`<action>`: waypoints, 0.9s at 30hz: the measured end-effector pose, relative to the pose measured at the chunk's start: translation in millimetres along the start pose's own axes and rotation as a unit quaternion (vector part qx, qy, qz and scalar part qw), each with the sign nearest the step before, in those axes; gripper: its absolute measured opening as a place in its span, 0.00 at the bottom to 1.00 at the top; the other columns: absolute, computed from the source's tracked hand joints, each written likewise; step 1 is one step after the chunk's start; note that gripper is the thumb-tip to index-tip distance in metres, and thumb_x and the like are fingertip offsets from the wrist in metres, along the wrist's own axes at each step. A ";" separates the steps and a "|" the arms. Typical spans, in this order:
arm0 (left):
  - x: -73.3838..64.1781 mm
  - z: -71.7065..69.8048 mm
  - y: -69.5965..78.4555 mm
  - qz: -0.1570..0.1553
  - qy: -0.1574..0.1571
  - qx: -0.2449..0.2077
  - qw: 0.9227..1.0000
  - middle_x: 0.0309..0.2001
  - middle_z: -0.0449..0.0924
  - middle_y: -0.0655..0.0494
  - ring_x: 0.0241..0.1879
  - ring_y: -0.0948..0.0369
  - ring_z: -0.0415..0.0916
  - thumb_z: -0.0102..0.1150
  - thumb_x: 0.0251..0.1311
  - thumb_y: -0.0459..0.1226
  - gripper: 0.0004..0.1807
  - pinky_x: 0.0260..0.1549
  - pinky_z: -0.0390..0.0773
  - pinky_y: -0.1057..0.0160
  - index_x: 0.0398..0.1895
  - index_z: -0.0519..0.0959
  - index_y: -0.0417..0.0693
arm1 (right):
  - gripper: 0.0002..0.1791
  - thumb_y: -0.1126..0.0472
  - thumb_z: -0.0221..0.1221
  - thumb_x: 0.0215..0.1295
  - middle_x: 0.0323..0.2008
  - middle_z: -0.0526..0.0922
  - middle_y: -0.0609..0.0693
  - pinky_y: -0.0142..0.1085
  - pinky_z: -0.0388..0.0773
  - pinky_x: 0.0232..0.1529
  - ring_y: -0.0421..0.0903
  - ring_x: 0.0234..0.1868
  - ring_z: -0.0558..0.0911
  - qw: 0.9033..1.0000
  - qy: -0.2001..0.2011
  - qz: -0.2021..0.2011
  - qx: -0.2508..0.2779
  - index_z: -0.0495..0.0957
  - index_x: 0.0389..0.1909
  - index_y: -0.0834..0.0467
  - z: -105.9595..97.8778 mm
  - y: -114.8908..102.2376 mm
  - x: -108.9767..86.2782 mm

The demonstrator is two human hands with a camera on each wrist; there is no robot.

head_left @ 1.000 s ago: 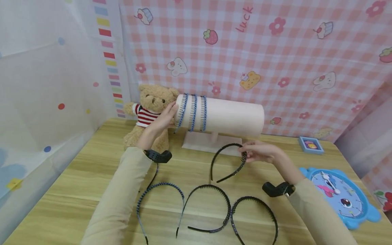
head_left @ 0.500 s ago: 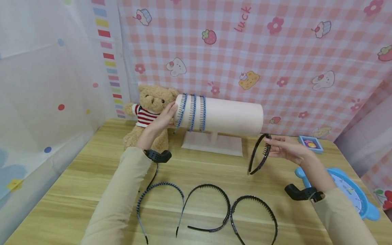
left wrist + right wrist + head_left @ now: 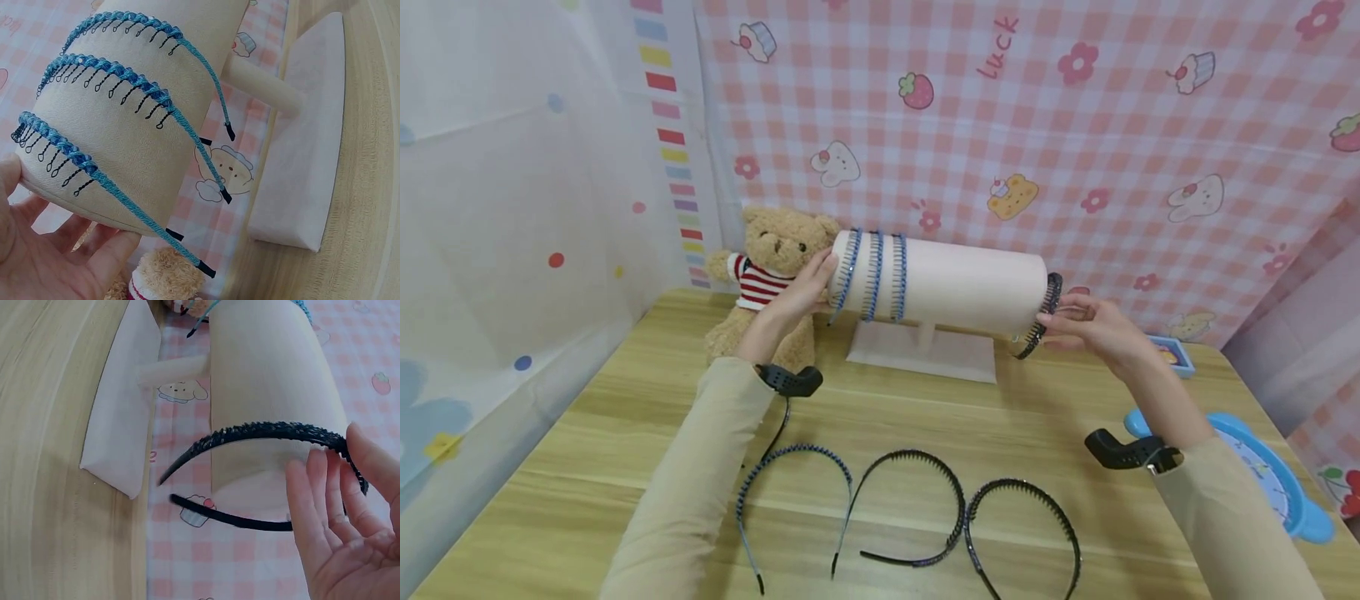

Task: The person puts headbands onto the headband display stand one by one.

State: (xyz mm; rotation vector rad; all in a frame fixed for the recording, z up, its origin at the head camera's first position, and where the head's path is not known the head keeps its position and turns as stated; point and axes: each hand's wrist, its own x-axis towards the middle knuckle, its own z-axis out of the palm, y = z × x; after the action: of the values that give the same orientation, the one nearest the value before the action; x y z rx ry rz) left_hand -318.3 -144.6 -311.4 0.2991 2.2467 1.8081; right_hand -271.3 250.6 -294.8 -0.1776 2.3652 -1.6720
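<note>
My left hand grips the left end of a pale cylindrical headband stand, its fingers spread at the end rim. Three blue toothed headbands sit around the roller near that hand. At the opposite end my right hand pinches a black beaded headband between thumb and fingers. This headband overlaps the roller's right end in the head view, its two tips pointing down toward the table side. The stand's base rests on the table.
On the table in front lie a blue-black headband, two dark headbands and another partly hidden by the left arm. A teddy bear sits at the left, a blue clock at the right, and a small blue frame behind it.
My right hand has carried the black headband rightward from in front of the stand's base, then up to the roller's right end. My left hand stays on the roller.
</note>
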 end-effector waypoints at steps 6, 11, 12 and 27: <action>6.4 -1.7 -7.2 0.006 0.005 0.006 1.000 0.72 0.40 0.48 0.70 0.48 0.45 0.25 0.68 0.57 0.34 0.62 0.59 0.42 0.72 0.36 0.56 | 0.27 0.50 0.61 0.57 0.28 0.79 0.37 0.30 0.82 0.34 0.32 0.30 0.80 0.989 0.058 -0.057 -0.124 0.71 0.48 0.67 7.2 -7.6 3.6; 6.2 -1.8 -8.1 0.007 0.007 0.008 1.000 0.72 0.40 0.47 0.70 0.48 0.45 0.25 0.68 0.57 0.34 0.62 0.59 0.42 0.72 0.36 0.56 | 0.22 0.50 0.63 0.55 0.27 0.80 0.48 0.27 0.80 0.28 0.33 0.25 0.78 0.960 0.107 -0.120 -0.228 0.77 0.39 0.66 11.4 -8.8 5.7; 6.0 -1.7 -8.1 0.006 0.007 0.008 1.000 0.72 0.40 0.48 0.70 0.48 0.44 0.25 0.68 0.57 0.34 0.62 0.59 0.42 0.72 0.36 0.56 | 0.21 0.49 0.64 0.54 0.27 0.80 0.49 0.27 0.78 0.26 0.34 0.25 0.77 0.954 0.118 -0.129 -0.242 0.78 0.37 0.65 12.6 -8.8 6.2; 4.9 -3.2 -8.2 0.002 -0.001 0.007 1.000 0.72 0.39 0.47 0.71 0.48 0.41 0.26 0.66 0.59 0.36 0.64 0.57 0.43 0.72 0.36 0.55 | 0.57 0.54 0.66 0.53 0.70 0.44 0.65 0.58 0.54 0.66 0.66 0.68 0.52 0.964 0.041 -0.117 -0.236 0.34 0.72 0.57 -1.9 -12.8 20.9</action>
State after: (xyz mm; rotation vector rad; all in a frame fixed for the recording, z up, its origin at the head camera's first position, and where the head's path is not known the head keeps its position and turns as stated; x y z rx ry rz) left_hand -324.0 -147.8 -319.1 0.3078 2.2598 1.7939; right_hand -292.5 243.1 -284.7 -0.4952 2.8656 -1.1839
